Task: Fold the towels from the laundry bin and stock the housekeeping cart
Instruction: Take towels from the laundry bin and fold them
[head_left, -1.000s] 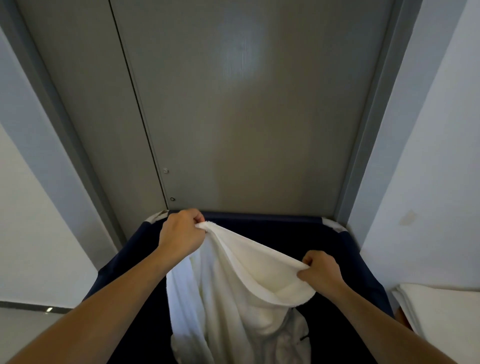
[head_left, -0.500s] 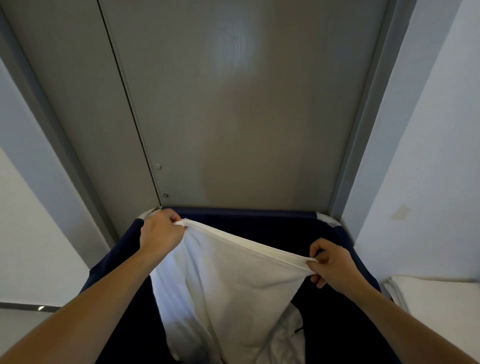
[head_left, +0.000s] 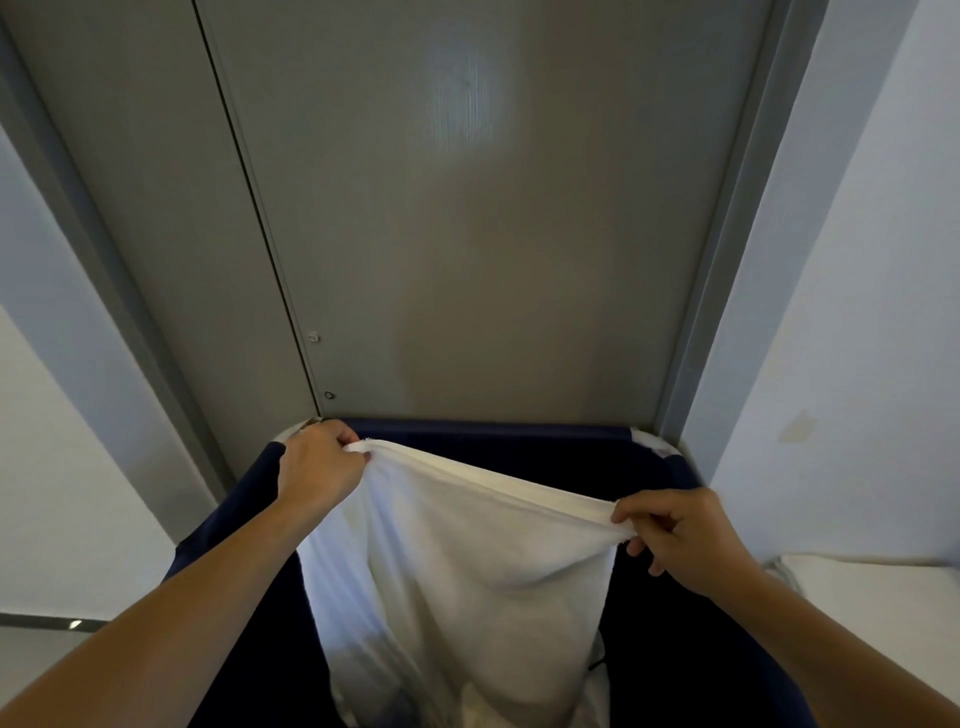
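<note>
We are standing in a narrow recess, facing a grey panelled door (head_left: 493, 249) with pale walls closing in on both sides, and the dark blue laundry bin (head_left: 519, 431) is sitting right against the foot of that door.

At the bin's far left corner, our left hand (head_left: 317, 470) is clenching one corner of a white towel (head_left: 457, 561), fingers curled round the hem. We are keeping it high so the cloth is hanging free rather than bunching.

Across the bin's mouth the top hem is running taut, sloping down toward the right, while the rest of the towel is dropping into the bin, where more white cloth seems to be lying.

Nearer the bin's right wall, our right hand (head_left: 680, 540) is pinching the other end of the hem between thumb and fingers, probably to find the edge square before folding.

Just right of the bin, something flat and white (head_left: 872, 597) is lying, maybe folded linen; we cannot tell.
</note>
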